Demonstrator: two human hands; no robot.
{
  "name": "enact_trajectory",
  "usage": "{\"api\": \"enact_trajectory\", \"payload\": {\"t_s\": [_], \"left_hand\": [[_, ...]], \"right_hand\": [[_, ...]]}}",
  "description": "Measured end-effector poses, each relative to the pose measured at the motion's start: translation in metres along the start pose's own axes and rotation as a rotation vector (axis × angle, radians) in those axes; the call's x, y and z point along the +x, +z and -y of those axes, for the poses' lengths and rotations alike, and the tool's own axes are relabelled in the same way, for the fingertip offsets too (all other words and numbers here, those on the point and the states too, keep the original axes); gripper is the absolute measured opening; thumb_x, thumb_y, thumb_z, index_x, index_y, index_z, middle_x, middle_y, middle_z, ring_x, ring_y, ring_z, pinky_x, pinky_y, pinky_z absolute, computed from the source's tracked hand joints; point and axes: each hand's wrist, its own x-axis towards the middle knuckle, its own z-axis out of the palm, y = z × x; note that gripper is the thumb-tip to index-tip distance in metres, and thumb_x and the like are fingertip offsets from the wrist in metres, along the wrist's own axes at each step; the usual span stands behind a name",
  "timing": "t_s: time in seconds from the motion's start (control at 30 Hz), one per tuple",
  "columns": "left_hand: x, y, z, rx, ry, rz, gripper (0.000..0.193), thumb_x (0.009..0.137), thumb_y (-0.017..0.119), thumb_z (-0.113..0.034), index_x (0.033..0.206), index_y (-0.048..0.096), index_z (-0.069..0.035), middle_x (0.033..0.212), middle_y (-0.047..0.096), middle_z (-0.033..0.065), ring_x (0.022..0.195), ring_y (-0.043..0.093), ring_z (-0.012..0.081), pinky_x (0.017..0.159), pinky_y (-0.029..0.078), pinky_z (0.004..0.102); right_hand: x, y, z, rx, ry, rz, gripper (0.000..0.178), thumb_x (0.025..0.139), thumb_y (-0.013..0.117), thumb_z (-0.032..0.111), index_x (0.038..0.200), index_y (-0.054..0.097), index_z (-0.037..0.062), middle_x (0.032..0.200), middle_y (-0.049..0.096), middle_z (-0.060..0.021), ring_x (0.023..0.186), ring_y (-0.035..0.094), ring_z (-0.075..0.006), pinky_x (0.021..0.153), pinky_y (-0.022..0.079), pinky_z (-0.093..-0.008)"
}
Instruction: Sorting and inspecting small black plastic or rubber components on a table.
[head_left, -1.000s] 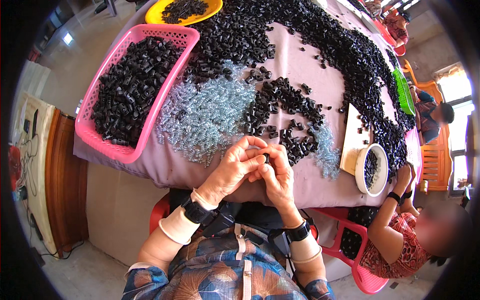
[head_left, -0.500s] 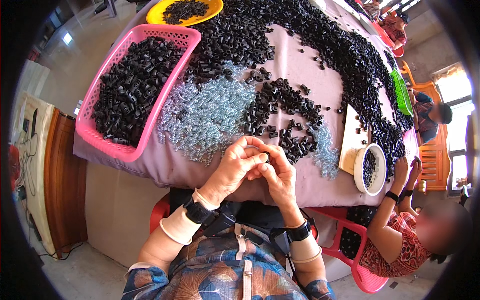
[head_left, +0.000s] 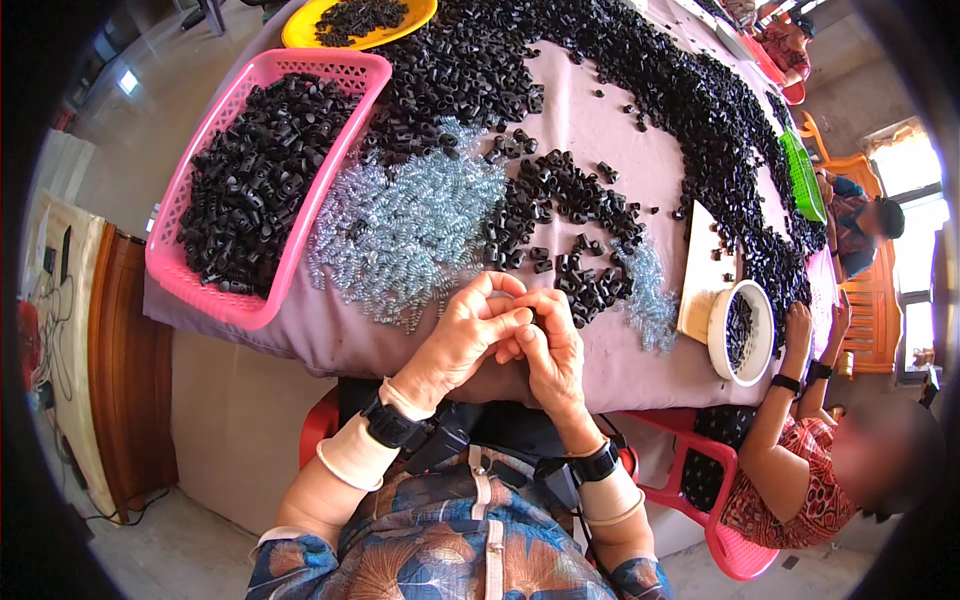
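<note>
My left hand (head_left: 465, 338) and my right hand (head_left: 556, 352) meet just in front of the table edge, fingertips pinched together. Between them is a small black plastic part (head_left: 538, 319), mostly hidden by the fingers. Just beyond my left hand spreads a heap of silvery coil springs (head_left: 405, 235). Loose black plastic parts (head_left: 592, 285) lie scattered beyond my right hand, with a smaller pile of springs (head_left: 652, 300) to their right.
A pink basket (head_left: 268, 310) full of black pieces stands at left, near a yellow plate (head_left: 405, 38). At right are a white board (head_left: 697, 270), a white bowl (head_left: 716, 340) and a green basket (head_left: 800, 175). A co-worker's hands (head_left: 800, 325) rest at the right edge.
My hands stay pinched together with small finger movements; the black part shows less now. The co-worker's hands at right have moved slightly apart.
</note>
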Motion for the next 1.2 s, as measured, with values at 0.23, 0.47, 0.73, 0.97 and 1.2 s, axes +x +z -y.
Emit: {"api": "enact_trajectory", "payload": {"t_s": [0.23, 0.47, 0.73, 0.97, 1.2], "left_hand": [[0.001, 0.001, -0.001, -0.006, -0.009, -0.015, 0.022, 0.085, 0.057, -0.007, 0.103, 0.044, -0.006, 0.081, 0.057, 0.003, 0.058, 0.05, 0.007, 0.049, 0.041, 0.0181], [0.001, -0.001, 0.001, 0.001, 0.015, -0.068, 0.019, 0.084, 0.058, -0.006, 0.099, 0.048, -0.007, 0.08, 0.057, 0.0028, 0.059, 0.051, 0.0065, 0.047, 0.04, 0.0173], [-0.001, 0.004, -0.006, -0.085, -0.034, 0.0, 0.026, 0.084, 0.058, -0.007, 0.108, 0.048, -0.005, 0.083, 0.057, 0.0029, 0.063, 0.053, 0.0073, 0.05, 0.042, 0.018], [-0.001, -0.004, -0.002, -0.097, -0.002, 0.072, 0.03, 0.083, 0.06, -0.008, 0.11, 0.048, -0.006, 0.082, 0.057, 0.0007, 0.066, 0.054, 0.0066, 0.052, 0.041, 0.0171], [0.001, 0.004, 0.0, -0.054, 0.048, -0.044, 0.028, 0.082, 0.062, -0.012, 0.107, 0.049, -0.007, 0.077, 0.055, -0.0026, 0.061, 0.05, 0.0045, 0.05, 0.04, 0.0164]], "right_hand": [[0.002, 0.003, 0.011, 0.09, 0.05, -0.006, 0.02, 0.085, 0.055, 0.011, 0.101, 0.053, -0.0004, 0.099, 0.047, -0.0081, 0.076, 0.053, -0.0134, 0.068, 0.045, -0.0245], [0.002, 0.001, 0.0, 0.117, 0.014, 0.015, 0.026, 0.083, 0.056, 0.005, 0.108, 0.053, -0.0005, 0.101, 0.045, -0.0059, 0.074, 0.051, -0.008, 0.066, 0.044, -0.0188], [0.001, 0.001, 0.013, 0.313, 0.071, -0.006, 0.029, 0.081, 0.06, 0.005, 0.109, 0.055, 0.0009, 0.098, 0.045, -0.0024, 0.078, 0.043, -0.007, 0.071, 0.039, -0.0185], [0.002, -0.002, 0.004, 0.287, -0.013, 0.032, 0.033, 0.077, 0.065, 0.006, 0.11, 0.057, 0.0029, 0.096, 0.044, -0.0008, 0.079, 0.041, -0.0073, 0.071, 0.038, -0.0176], [0.003, 0.003, 0.007, 0.259, -0.018, -0.016, 0.034, 0.077, 0.066, 0.008, 0.109, 0.057, 0.0037, 0.099, 0.047, -0.0017, 0.082, 0.046, -0.0083, 0.071, 0.041, -0.0193]]}}
